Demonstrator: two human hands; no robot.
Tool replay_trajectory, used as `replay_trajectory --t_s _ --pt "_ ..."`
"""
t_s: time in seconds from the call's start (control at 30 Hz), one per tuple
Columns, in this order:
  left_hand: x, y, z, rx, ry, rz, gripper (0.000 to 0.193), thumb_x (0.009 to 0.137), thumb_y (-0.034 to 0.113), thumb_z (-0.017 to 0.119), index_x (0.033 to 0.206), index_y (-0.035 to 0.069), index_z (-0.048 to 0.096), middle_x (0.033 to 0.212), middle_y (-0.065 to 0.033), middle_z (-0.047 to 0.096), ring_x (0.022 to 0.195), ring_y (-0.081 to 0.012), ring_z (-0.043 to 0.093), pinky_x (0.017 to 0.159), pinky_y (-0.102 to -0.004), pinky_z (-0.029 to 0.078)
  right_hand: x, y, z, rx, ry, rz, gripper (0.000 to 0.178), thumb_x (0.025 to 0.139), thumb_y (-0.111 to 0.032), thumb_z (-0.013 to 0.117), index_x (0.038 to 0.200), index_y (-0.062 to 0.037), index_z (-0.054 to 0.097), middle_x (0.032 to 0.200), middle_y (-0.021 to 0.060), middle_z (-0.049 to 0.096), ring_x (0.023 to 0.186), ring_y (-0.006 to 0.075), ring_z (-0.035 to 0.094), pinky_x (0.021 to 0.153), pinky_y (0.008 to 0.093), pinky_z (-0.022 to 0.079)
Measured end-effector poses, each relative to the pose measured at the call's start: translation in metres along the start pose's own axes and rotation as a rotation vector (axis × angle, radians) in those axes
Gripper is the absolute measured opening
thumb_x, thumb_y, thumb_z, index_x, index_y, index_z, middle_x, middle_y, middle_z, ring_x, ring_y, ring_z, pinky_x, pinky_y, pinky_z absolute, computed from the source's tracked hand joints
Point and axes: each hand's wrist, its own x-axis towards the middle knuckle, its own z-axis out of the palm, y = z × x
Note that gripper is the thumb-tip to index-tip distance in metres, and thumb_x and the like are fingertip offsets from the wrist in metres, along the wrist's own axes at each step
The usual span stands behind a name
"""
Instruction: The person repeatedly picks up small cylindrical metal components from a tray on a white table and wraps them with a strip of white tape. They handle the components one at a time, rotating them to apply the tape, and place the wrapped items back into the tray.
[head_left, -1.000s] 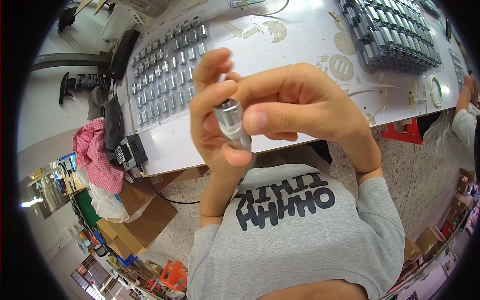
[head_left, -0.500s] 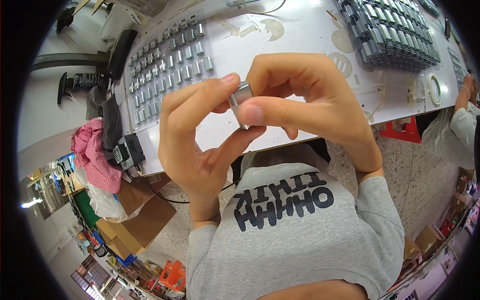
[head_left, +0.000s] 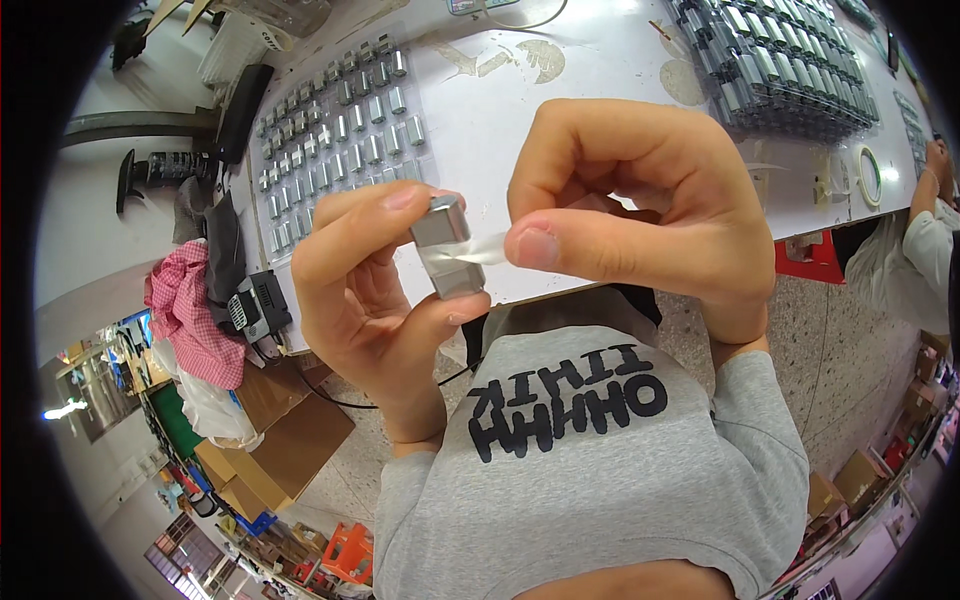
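Between the thumb and fingers of my left hand [head_left: 370, 270] is a small silver metal case [head_left: 449, 248], gripped by its two ends and tilted. A strip of whitish tape [head_left: 485, 248] wraps across its middle and stretches off to the right. My right hand [head_left: 640, 215] pinches the tape's other end between thumb and curled fingers. Both hands are raised above the near edge of the white table [head_left: 470, 120]. Part of the strip under my right thumb is hidden.
A clear tray [head_left: 340, 140] with rows of similar silver pieces lies at the left. Stacked trays [head_left: 780, 70] stand at the back right, near a tape roll [head_left: 869, 176]. A black device [head_left: 257, 303] sits at the left edge. Another person's arm [head_left: 930, 180] shows far right.
My hands have moved apart, the right one going right and the left one slightly left. The metal case has turned, and a stretch of tape now shows between my hands.
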Motion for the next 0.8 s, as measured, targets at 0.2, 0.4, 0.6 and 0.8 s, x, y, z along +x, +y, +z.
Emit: replay_trajectory --t_s 0.2,0.4,0.6,0.8 --pt "-0.007 -0.005 0.007 -0.053 0.16 -0.018 0.063 0.057 0.024 0.079 0.105 0.001 0.045 0.092 -0.0135 0.052 0.081 -0.0185 0.056 0.069 -0.0257 0.048 -0.004 -0.003 0.008 -0.06 0.076 0.014 0.009 0.073 -0.003 0.064 0.073 -0.0008 0.055 0.061 -0.0016 0.052 0.052 0.0004 0.041 0.046 0.015 0.027" --pt "-0.01 -0.007 0.011 -0.143 0.222 -0.076 0.065 0.059 0.034 0.078 0.106 0.004 0.045 0.089 -0.0141 0.053 0.073 -0.0149 0.054 0.064 -0.0226 0.046 -0.003 -0.005 0.01 -0.025 0.067 0.036 0.008 0.074 -0.004 0.063 0.074 -0.001 0.056 0.062 -0.0014 0.052 0.052 0.0 0.042 0.046 0.0149 0.027" --pt "-0.01 -0.013 0.015 -0.186 0.244 -0.06 0.065 0.06 0.037 0.077 0.108 0.006 0.045 0.087 -0.013 0.054 0.072 -0.0135 0.052 0.063 -0.0211 0.042 0.0 -0.005 0.01 0.048 0.055 0.078 0.009 0.074 -0.004 0.063 0.075 -0.0006 0.055 0.062 -0.0011 0.053 0.052 -0.0001 0.041 0.046 0.0147 0.027" --pt "-0.012 -0.023 0.016 -0.341 0.169 0.001 0.066 0.061 0.045 0.073 0.109 0.01 0.045 0.087 -0.0079 0.052 0.077 -0.0144 0.049 0.069 -0.0236 0.04 0.0 -0.001 0.014 0.149 0.061 0.049 0.009 0.075 -0.003 0.063 0.076 0.0005 0.055 0.064 0.0003 0.054 0.054 0.0 0.042 0.047 0.0146 0.027"
